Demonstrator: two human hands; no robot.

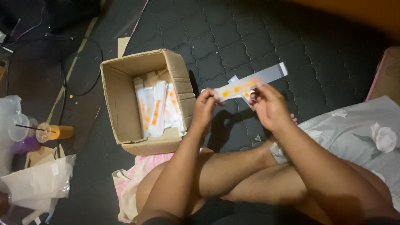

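Note:
Both of my hands hold a long clear plastic sleeve [246, 85] with orange dots on it, raised over the dark quilted mattress [233, 37]. My left hand [204, 109] pinches its left end. My right hand [268, 104] grips it near the middle, and the far end of the sleeve sticks out to the upper right. An open cardboard box [121, 96] stands just left of my left hand, with several similar white and orange sleeves [156, 109] standing on edge inside. My crossed bare legs are below.
A plastic cup of orange drink [56, 132] lies at the left beside clear cups with a straw. Clear plastic bags [39, 181] sit at bottom left. Black cables [62, 71] run over the floor. A floral pillow [366, 133] lies right; pink cloth [133, 175] under my leg.

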